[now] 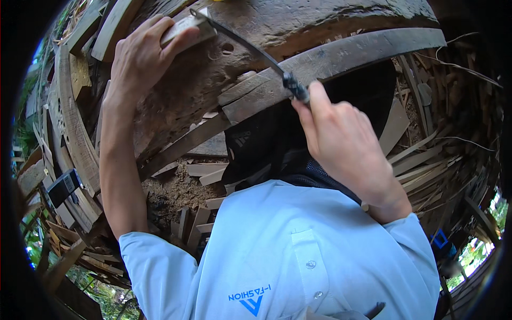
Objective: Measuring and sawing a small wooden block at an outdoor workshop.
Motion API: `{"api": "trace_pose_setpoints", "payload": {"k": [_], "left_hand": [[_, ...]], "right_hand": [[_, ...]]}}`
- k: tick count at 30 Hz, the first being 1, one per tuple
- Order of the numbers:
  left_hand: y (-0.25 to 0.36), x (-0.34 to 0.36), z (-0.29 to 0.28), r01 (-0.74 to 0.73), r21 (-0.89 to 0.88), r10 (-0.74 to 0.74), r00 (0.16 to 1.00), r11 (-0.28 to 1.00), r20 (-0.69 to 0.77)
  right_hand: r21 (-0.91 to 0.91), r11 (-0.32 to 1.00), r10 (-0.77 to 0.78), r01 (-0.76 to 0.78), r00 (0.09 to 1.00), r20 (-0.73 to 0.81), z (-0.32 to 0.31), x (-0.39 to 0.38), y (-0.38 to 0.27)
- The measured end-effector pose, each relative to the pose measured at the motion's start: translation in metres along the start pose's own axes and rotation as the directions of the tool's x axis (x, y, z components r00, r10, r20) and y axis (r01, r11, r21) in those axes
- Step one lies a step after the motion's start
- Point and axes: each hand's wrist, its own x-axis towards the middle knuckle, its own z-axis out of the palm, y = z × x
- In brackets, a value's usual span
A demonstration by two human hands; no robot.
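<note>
My left hand (141,56), at the upper left, is closed on a short pale wood block (186,29), thumb along its near side. It holds the block over a thick, worn slab of wood (186,80). My right hand (346,141) grips the black-wrapped handle of a long, thin, dark machete-like blade (248,45). The blade slants up and left, and its hooked far end lies over the block; whether they touch I cannot tell. The handle's back end is hidden in my fist.
A curved grey plank (352,56) runs along the slab's near edge. Sawdust (170,192) and offcuts lie below. Long boards (77,117) are stacked at left, with a small dark box-shaped device (64,188) on them. Thin wood strips (426,165) are piled at right.
</note>
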Motion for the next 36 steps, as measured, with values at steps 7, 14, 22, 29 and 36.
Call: {"api": "trace_pose_setpoints", "payload": {"k": [7,14,22,29,36], "left_hand": [[0.002,0.001,0.002,-0.019,0.04,0.02,0.999,0.999,-0.044],[0.003,0.016,0.0,-0.062,0.006,0.062,0.998,0.998,-0.025],[-0.006,0.02,0.004,-0.013,-0.007,0.013,0.999,1.0,0.037],[-0.011,0.01,0.005,-0.023,0.011,0.023,0.999,1.0,-0.043],[0.022,0.015,0.005,-0.169,0.132,0.192,0.962,0.977,-0.194]], "right_hand": [[-0.158,0.933,-0.359,0.324,0.874,-0.328,0.023,0.049,-0.01],[-0.091,0.956,-0.295,0.28,0.894,-0.337,0.021,0.058,-0.005],[-0.001,0.976,0.208,-0.219,0.925,0.319,-0.02,0.02,-0.009],[-0.117,0.915,-0.399,0.385,0.829,-0.393,0.026,0.065,-0.003],[0.09,0.991,-0.099,0.103,0.994,-0.053,-0.003,0.031,-0.007]]}}
